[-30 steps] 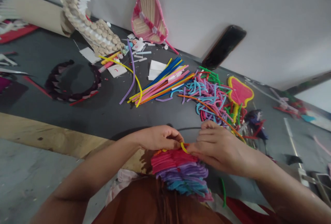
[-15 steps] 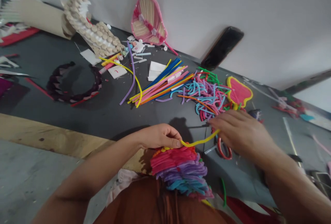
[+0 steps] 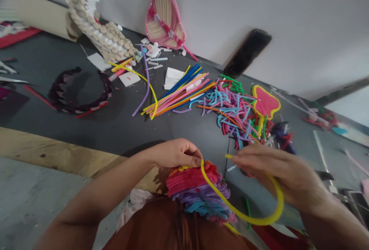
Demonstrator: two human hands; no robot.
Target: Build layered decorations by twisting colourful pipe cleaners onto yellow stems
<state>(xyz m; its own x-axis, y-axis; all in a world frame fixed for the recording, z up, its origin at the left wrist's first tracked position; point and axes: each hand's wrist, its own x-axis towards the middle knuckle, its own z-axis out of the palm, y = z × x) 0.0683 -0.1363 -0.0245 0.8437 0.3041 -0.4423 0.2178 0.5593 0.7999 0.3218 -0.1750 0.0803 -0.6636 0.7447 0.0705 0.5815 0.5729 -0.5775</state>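
Note:
My left hand (image 3: 175, 152) is closed in a pinch at the top of a layered piece of pink, purple and blue pipe cleaners (image 3: 198, 188) on my lap. It pins one end of a yellow pipe cleaner (image 3: 245, 215). That yellow strand loops down and round to my right hand (image 3: 282, 177), which is blurred and closed on its other end, to the right of the piece.
A heap of cut coloured pipe cleaners (image 3: 233, 107) and a bundle of long ones (image 3: 178, 94) lie on the dark mat. A pink and yellow shape (image 3: 265, 102), a dark headband (image 3: 77, 92), a phone (image 3: 248, 52) against the wall and a pink racket-like craft (image 3: 164, 21) stand further off.
My right hand drew the yellow pipe cleaner out to the right, then swung it down and back into a wide loop. My left hand stayed pinched on the layered piece.

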